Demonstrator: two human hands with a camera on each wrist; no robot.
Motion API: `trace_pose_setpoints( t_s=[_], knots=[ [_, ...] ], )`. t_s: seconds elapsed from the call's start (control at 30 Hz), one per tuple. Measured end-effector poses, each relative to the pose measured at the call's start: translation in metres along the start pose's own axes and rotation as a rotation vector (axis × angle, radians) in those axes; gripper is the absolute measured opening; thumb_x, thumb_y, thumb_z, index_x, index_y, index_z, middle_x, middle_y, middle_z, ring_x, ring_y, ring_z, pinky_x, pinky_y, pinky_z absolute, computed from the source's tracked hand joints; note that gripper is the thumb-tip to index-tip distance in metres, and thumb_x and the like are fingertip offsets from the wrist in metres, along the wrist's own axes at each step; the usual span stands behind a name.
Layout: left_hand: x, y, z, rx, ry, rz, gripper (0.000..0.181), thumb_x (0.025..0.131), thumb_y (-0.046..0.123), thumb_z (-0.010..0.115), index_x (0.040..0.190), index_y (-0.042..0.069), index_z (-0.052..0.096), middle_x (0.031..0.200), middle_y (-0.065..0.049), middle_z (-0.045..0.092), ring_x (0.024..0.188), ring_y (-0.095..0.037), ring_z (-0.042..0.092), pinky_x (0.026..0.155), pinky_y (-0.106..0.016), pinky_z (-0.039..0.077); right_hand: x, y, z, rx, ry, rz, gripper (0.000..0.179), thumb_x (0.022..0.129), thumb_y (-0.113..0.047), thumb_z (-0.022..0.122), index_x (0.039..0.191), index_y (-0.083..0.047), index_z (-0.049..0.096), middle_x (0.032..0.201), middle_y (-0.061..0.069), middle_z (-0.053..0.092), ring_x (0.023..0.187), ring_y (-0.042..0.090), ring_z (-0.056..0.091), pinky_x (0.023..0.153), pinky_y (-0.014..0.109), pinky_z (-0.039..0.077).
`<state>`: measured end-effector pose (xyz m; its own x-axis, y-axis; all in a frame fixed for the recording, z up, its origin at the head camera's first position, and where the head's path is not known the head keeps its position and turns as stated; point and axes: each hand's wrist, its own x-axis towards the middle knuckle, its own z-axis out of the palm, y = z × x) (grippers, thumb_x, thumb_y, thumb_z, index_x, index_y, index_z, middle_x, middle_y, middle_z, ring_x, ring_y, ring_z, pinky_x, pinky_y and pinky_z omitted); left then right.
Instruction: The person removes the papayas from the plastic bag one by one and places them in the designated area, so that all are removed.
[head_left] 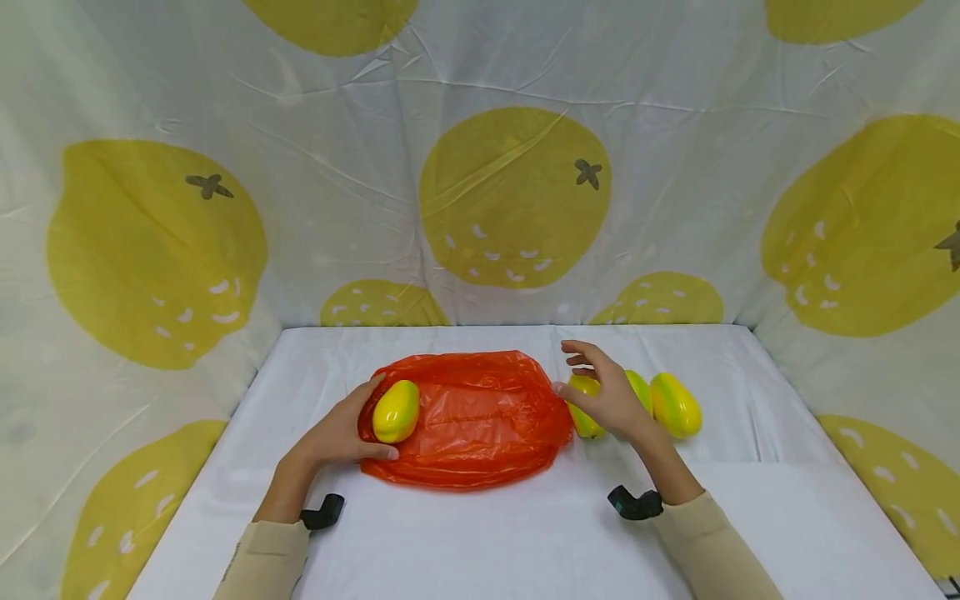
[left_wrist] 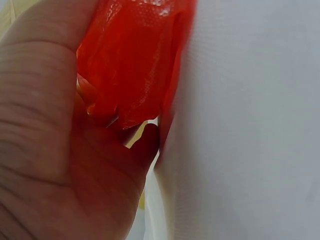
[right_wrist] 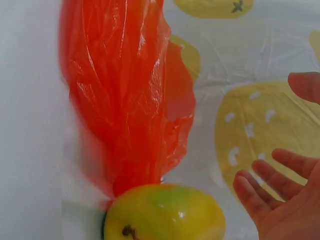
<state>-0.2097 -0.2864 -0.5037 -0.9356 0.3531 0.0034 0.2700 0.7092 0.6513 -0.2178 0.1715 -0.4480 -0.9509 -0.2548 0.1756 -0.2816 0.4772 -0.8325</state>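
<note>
A red plastic bag lies spread on the white table, with a yellow-green mango at its left end. My left hand curves round that end, thumb in front and fingers behind, and grips the bag's edge. In the left wrist view the red film sits between thumb and fingers. Over on the right, my right hand is raised with fingers spread and nothing in it. Below it, a second mango is partly covered by the hand in the head view; the right wrist view shows this mango beside the bag.
Two more mangoes stand to the right: one partly behind the right hand, the other in full view. A white cloth with lemon prints hangs behind the table and along both sides.
</note>
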Motion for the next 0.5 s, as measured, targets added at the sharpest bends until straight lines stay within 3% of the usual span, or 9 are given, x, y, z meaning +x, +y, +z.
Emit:
trace_pose_setpoints(
  t_s=[0.27,0.5],
  knots=[
    [0.002,0.0,0.0,0.008,0.004,-0.014,0.131,0.065,0.059,0.092,0.165,0.015,0.019,0.162,-0.012,0.037,0.145,-0.037,0.041,0.11,-0.064,0.046,0.01,-0.008,0.024,0.052,-0.045,-0.022,0.075,0.088,-0.038,0.08,0.152,-0.023,0.044,0.148,0.007,0.054,0.131,0.038,0.056,0.108,0.059,0.05],
    [0.001,0.001,0.0,0.005,0.004,-0.036,0.132,0.064,0.059,0.092,0.165,0.016,0.019,0.162,-0.011,0.037,0.145,-0.036,0.042,0.109,-0.063,0.048,0.014,-0.016,0.045,0.076,-0.119,0.013,0.08,0.088,-0.044,0.08,0.155,-0.021,0.041,0.154,0.01,0.049,0.133,0.036,0.055,0.105,0.058,0.053]
  ],
)
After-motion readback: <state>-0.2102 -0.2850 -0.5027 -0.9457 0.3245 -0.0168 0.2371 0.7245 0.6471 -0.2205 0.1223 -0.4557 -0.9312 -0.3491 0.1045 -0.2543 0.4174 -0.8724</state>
